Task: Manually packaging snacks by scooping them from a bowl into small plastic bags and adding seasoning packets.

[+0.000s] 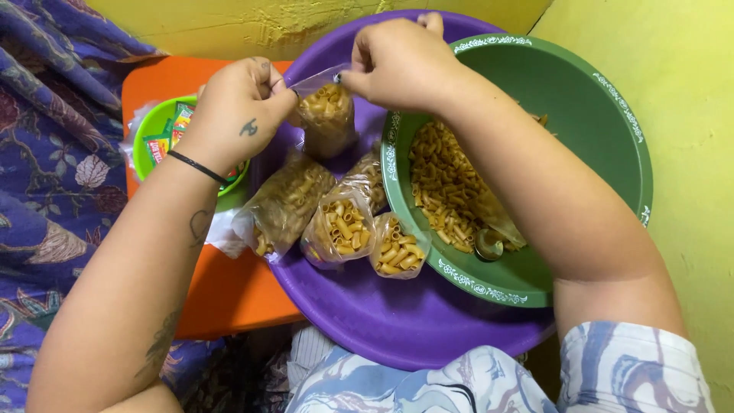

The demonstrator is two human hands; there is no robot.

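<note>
Item 1: small clear plastic bag of macaroni point(327, 115), held at its mouth between the two hands, hanging just below the fingers over the purple basin point(397, 321). The left hand point(241, 107) was closed, its fingers pinching the bag's left edge; the right hand point(397, 65) was closed likewise on the right edge.

Item 2: four filled macaroni bags point(340, 226), laid in the basin below the fingers, touching one another.

Item 3: green basin point(612, 115), set to the right of the fingers inside the purple one, holding loose macaroni point(443, 183) and a small metal scoop point(488, 245).

Item 4: green bowl of sachets point(164, 141), left of the fingers on an orange surface point(229, 294).

Risk noted: the mouth was judged not yet sealed; a slipped pinch or tilt could spill macaroni into the purple basin.
</note>
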